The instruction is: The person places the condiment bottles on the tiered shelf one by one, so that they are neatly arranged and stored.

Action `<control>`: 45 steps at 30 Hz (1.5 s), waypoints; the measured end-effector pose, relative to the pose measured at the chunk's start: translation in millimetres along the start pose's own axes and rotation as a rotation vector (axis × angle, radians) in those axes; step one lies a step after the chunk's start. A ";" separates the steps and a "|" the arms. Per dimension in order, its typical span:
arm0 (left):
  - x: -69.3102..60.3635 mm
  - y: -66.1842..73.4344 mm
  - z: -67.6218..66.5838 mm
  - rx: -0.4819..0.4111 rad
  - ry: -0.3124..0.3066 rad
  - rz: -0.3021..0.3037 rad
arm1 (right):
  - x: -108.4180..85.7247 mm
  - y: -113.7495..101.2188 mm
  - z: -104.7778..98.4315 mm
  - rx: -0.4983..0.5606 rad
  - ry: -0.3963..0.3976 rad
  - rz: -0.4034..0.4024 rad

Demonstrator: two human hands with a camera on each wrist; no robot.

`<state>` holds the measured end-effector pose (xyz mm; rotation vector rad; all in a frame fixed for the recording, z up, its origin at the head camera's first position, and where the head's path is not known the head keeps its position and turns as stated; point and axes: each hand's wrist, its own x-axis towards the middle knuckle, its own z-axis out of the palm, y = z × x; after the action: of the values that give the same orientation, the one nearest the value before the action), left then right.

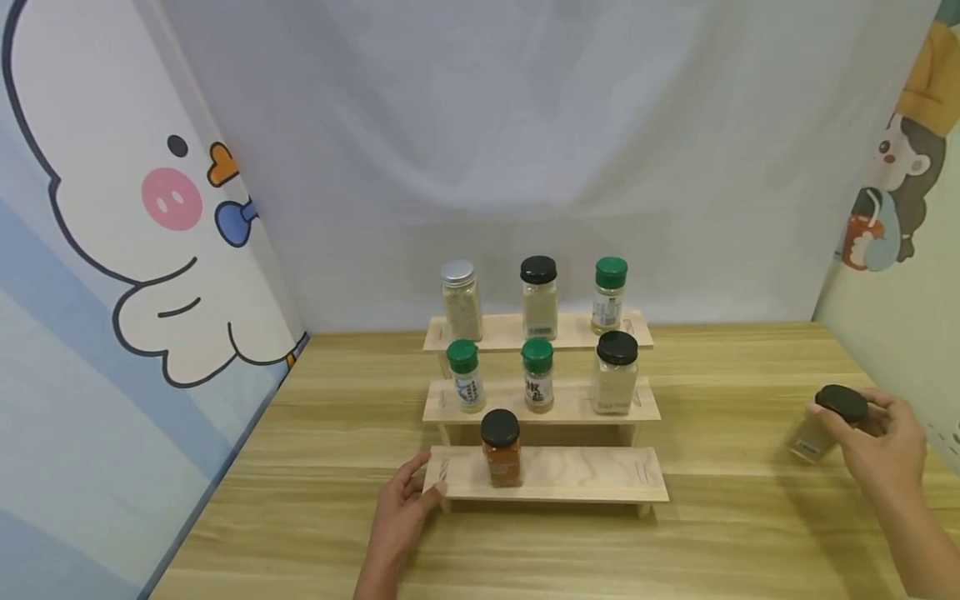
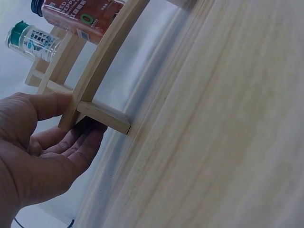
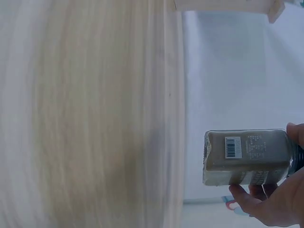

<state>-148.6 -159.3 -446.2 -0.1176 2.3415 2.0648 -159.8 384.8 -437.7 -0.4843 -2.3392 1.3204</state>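
A three-tier wooden spice rack (image 1: 585,475) stands on the table. My left hand (image 1: 401,508) holds the left end of its lowest shelf; in the left wrist view the thumb lies on the board and the fingers curl beneath it. Off to the right, my right hand (image 1: 888,437) grips a square spice jar (image 3: 247,156) by its black lid (image 1: 842,403), lifted off the table and slightly tilted. Greyish powder and a barcode label show in the right wrist view. On the bottom shelf stands a jar of red pepper powder (image 1: 503,458) with a black lid.
The middle shelf bears two green-capped shakers (image 1: 467,387) and a black-lidded jar (image 1: 615,383). Along the top shelf stand a silver-lidded jar (image 1: 462,308), another black-lidded jar (image 1: 539,304) and a green-capped bottle (image 1: 608,300). Cartoon-printed panels (image 1: 97,250) flank the wood-grain table (image 1: 315,467); a pale cloth hangs behind.
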 end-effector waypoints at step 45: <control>-1.5 -3.6 0.5 -0.014 0.003 0.001 | -81.5 -126.5 76.4 0.305 -0.070 -0.295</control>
<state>-146.9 -159.1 -449.8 -0.1198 2.3293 2.0836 -141.2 227.8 -378.5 0.0015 -2.1072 1.5274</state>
